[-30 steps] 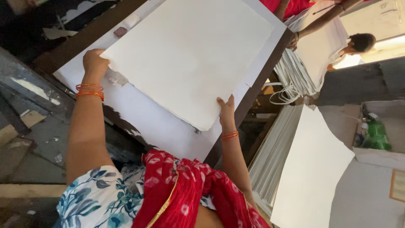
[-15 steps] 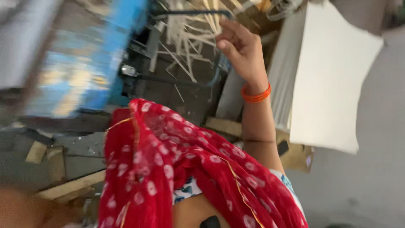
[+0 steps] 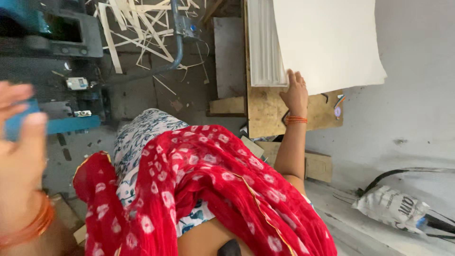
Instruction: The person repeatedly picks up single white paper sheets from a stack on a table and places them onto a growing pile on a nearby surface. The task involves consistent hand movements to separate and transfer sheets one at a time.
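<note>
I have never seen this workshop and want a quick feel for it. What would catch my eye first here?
First the red patterned scarf draped over the person, filling the lower middle. Next, the big pale sheet at upper right, lying on a stack of boards, with the right hand at its near edge. The left hand is a blur at the left edge, and pale offcut strips litter the floor at the top.

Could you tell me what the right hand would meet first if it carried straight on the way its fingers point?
The right hand already touches the edge of the large white sheet; going on, it would slide over or under it, probably.
</note>
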